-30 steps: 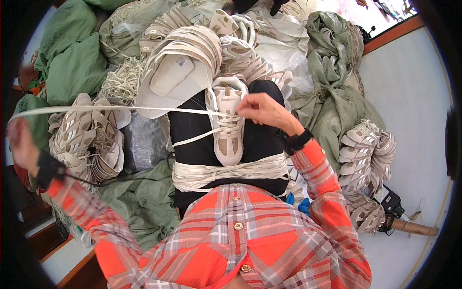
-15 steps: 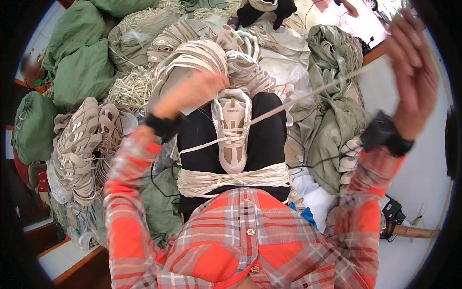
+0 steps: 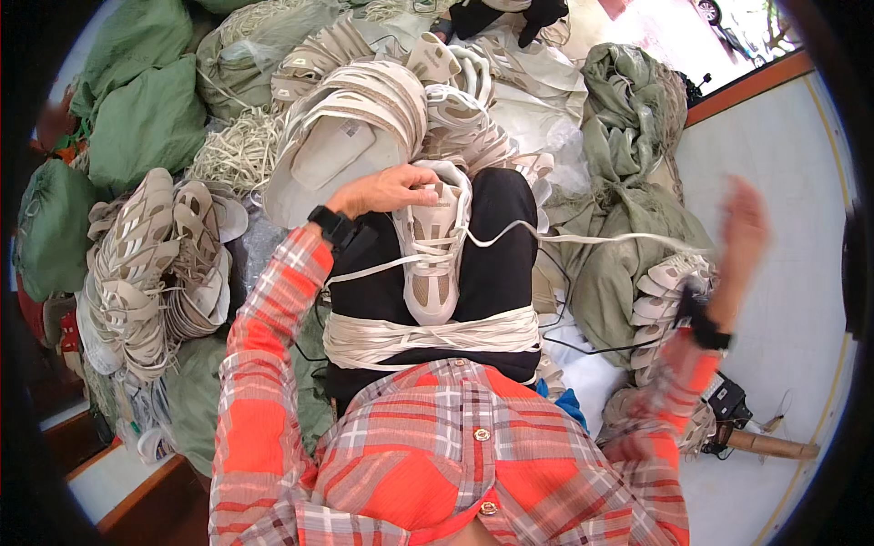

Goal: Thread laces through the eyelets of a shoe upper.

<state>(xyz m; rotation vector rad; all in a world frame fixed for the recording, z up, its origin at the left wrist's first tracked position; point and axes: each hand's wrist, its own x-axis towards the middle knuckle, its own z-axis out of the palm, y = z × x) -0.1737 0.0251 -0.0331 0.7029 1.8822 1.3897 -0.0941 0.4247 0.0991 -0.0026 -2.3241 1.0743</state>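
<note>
A beige and white sneaker upper (image 3: 429,264) lies between my thighs, toe toward me, with a pale shoelace (image 3: 596,239) partly threaded through its eyelets. My left hand (image 3: 390,189) grips the top of its tongue, thumb and fingers closed around the edge. One lace end trails left over my thigh. The other runs slack to the right, up to my right hand (image 3: 745,232), which is smeared by motion; whether it pinches the lace does not show. A bundle of pale laces (image 3: 428,338) lies across my thighs near my waist.
Nested stacks of sneaker uppers stand ahead (image 3: 350,118) and at the left (image 3: 137,282). A heap of loose laces (image 3: 238,150) lies between them. Green sacks (image 3: 150,127) fill the left, and a crumpled green cloth (image 3: 628,237) the right. A black cable (image 3: 583,350) crosses beside my thigh.
My right hand has come down from high at the right, and the taut lace has gone slack. My left hand has moved onto the tongue of the sneaker upper.
</note>
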